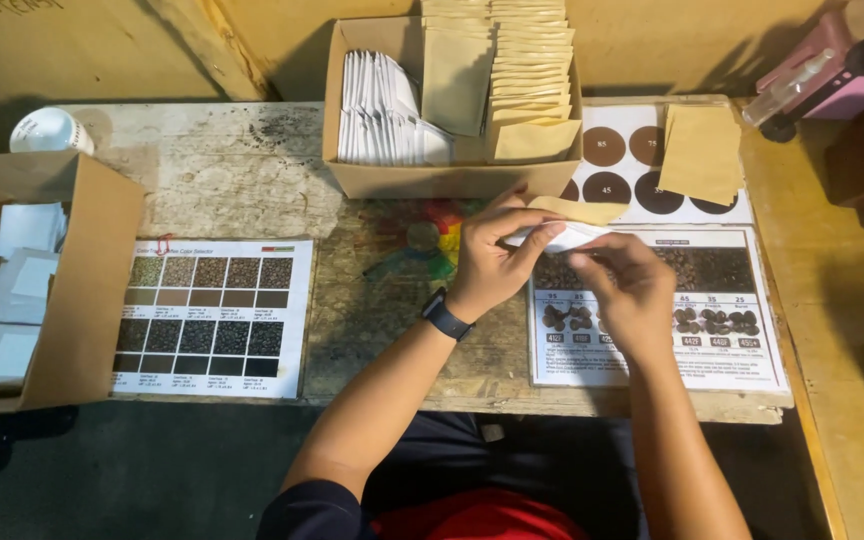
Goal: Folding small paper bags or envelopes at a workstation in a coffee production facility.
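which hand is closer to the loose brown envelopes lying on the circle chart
Right. The right hand sits just below-left of the loose brown envelopes; the left hand is farther left, both pinching a small white packet.

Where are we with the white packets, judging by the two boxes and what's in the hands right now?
Done, apparently: loose white packets lie in the cardboard box on the left. In hand: the left hand and right hand both hold one white packet above the printed chart. Left: the box in the middle holds rows of white packets and brown envelopes.
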